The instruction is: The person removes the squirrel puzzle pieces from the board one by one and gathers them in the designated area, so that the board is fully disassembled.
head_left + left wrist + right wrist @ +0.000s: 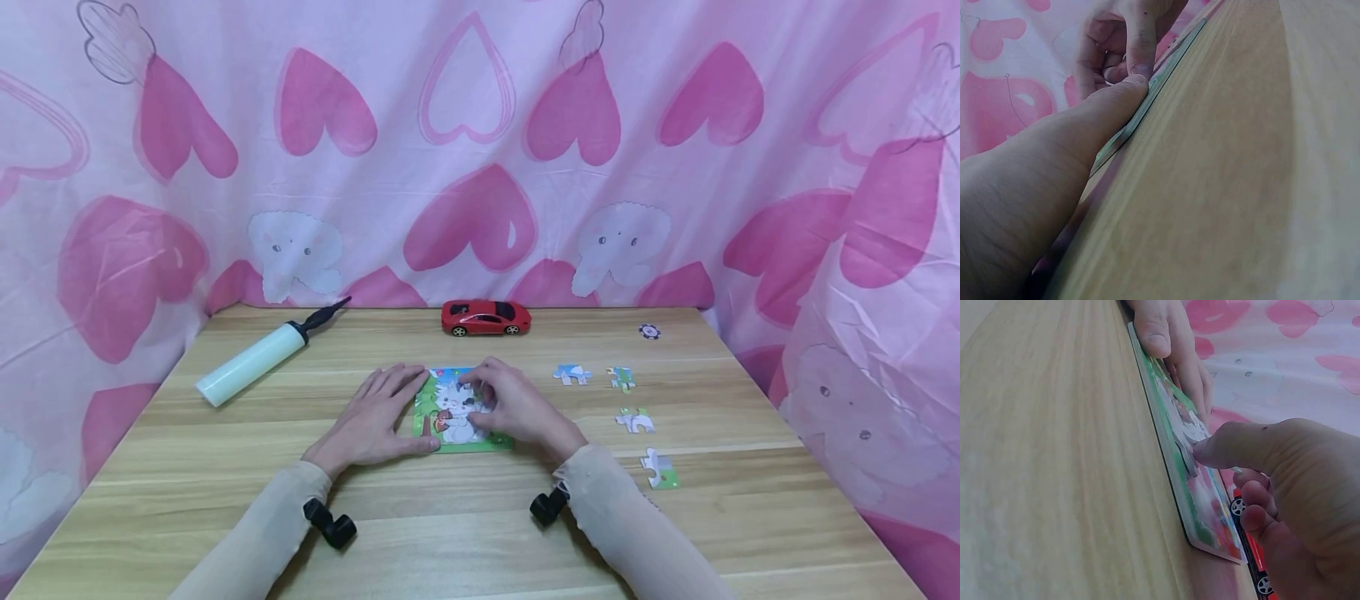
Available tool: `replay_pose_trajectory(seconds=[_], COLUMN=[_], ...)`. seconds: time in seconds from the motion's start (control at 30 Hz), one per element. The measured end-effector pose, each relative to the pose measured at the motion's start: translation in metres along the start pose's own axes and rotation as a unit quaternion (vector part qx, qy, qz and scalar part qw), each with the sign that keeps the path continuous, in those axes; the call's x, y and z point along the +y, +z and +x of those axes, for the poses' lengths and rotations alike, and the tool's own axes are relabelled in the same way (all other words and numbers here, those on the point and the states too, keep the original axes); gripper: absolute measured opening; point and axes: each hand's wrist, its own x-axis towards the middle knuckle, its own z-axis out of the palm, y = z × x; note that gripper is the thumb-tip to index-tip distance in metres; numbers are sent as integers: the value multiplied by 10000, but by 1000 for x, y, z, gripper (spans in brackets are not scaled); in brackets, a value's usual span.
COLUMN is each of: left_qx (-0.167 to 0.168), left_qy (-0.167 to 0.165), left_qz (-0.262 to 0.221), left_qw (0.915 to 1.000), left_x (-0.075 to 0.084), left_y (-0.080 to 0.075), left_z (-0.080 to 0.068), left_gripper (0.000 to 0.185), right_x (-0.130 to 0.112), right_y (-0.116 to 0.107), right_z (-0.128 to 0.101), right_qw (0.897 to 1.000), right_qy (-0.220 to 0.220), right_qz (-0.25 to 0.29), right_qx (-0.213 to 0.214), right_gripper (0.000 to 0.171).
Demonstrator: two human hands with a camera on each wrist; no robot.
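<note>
A small jigsaw puzzle board (465, 447) with a green border and a white cartoon animal lies flat on the table. My left hand (378, 412) rests at its left side, fingers spread and thumb pressing the lower border. Over the board's right half, my right hand (513, 407) holds a puzzle piece (1183, 447) against the picture with curled thumb and fingers. That piece's edge stands slightly raised under the thumb in the right wrist view. Toward the board's right end, bare printed backing (1209, 500) shows. The left wrist view shows both thumbs close together above the board's edge.
Right of the board lie several loose puzzle pieces, among them a blue one (572, 374) and a grey-green one (660, 469). A poker chip (649, 332) is farther back. A red toy car (486, 317) stands behind the board, and a hand pump (255, 362) lies at left.
</note>
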Motion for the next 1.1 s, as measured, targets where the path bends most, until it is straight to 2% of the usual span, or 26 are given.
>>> replay_pose_trajectory(seconds=[0.33,0.83,1.1], left_qx=[145,340,367], left_qy=[94,166,158], left_qz=[33,-2,-29], left_qw=[9998,9993,9992], left_x=[-2,-6,-5], left_y=[3,6,6], left_z=[1,1,2], left_gripper=[113,70,68], right_x=[1,2,2], right_y=[0,1,1], right_z=[-1,0,0], right_qw=[9999,9997,9998], right_qy=[96,191,154], right_qz=[18,55,110], right_qx=[-78,-134,-90], right_gripper=[56,56,57])
